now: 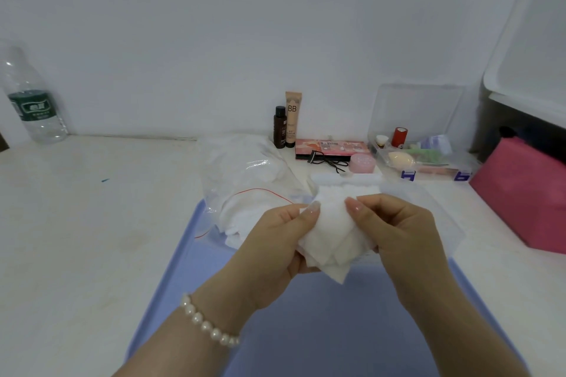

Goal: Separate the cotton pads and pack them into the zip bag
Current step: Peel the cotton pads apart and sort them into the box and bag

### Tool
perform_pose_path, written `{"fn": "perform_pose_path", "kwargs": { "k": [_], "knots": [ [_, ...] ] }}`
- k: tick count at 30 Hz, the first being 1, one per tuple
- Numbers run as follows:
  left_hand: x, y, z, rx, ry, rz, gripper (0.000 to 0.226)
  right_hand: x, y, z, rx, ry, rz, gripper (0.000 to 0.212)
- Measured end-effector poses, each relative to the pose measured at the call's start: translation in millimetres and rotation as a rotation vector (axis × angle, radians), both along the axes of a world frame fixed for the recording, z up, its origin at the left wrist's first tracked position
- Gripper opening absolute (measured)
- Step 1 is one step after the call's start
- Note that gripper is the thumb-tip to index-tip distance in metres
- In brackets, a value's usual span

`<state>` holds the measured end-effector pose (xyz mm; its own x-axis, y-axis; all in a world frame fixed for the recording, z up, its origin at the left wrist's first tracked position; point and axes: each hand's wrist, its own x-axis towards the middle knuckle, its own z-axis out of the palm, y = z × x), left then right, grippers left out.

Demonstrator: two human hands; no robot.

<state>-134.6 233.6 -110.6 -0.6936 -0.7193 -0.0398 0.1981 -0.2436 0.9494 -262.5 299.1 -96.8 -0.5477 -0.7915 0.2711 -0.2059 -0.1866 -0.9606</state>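
Both my hands hold a small stack of white square cotton pads [332, 236] above the blue tray [306, 315]. My left hand [275, 242] grips the stack's left side, thumb on top. My right hand [398, 229] pinches the top pad's right edge with thumb and fingers. A clear zip bag [245, 174] with a red seal line lies behind my left hand, with more white pads inside it. Another clear plastic sheet or bag [428, 208] lies under and behind my right hand; its contents are hard to tell.
At the back stand a dark small bottle [280, 127], a BB cream tube [292, 119], a pink palette box [332, 148] and a pink round jar [363, 162]. A clear organiser box [422, 150] and a pink pouch [526, 193] are right. A water bottle [30, 101] stands far left.
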Motion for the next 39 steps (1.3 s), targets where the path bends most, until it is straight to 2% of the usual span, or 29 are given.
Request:
{"fn": "perform_pose_path", "kwargs": {
  "k": [5, 8, 10, 12, 15, 18, 23, 29, 33, 39],
  "knots": [
    [-2.3, 0.2, -3.0, 0.019, 0.053, 0.041, 0.032, -7.8, -0.6, -1.3, -0.075, -0.027, -0.231, 0.021],
    [-4.1, -0.4, -4.1, 0.042, 0.090, 0.116, 0.034, -8.9, 4.5, 5.3, -0.177, -0.169, -0.312, 0.015],
    [-5.8, 0.5, -5.3, 0.060, 0.122, 0.187, 0.031, -3.1, 7.8, 9.2, -0.198, -0.327, -0.214, 0.009],
    [-7.5, 2.5, -5.8, 0.066, 0.144, 0.233, 0.028, 7.5, 6.9, 9.0, -0.162, -0.402, -0.041, 0.007],
    [-8.9, 6.6, -3.2, 0.058, 0.173, 0.217, 0.022, 20.8, 1.9, 1.3, -0.074, -0.277, 0.060, 0.014],
    [-9.8, 9.8, 0.0, 0.051, 0.197, 0.165, 0.015, 24.5, -2.5, -7.6, -0.055, -0.063, 0.017, 0.015],
    [-10.0, 11.0, -0.8, 0.031, 0.225, 0.089, 0.018, 23.2, -2.9, -9.8, -0.078, 0.150, -0.042, 0.015],
    [-10.6, 10.2, -2.9, 0.097, 0.242, 0.081, 0.028, 21.6, -2.7, -11.5, -0.063, 0.212, -0.053, 0.015],
    [-11.0, 9.4, -3.0, 0.100, 0.248, 0.061, 0.053, 22.2, -3.0, -12.9, -0.052, 0.236, -0.050, 0.015],
    [-10.4, 7.0, -7.0, 0.103, 0.249, 0.077, 0.028, 23.1, -2.9, -13.3, -0.038, 0.229, -0.067, 0.016]
  ]
}}
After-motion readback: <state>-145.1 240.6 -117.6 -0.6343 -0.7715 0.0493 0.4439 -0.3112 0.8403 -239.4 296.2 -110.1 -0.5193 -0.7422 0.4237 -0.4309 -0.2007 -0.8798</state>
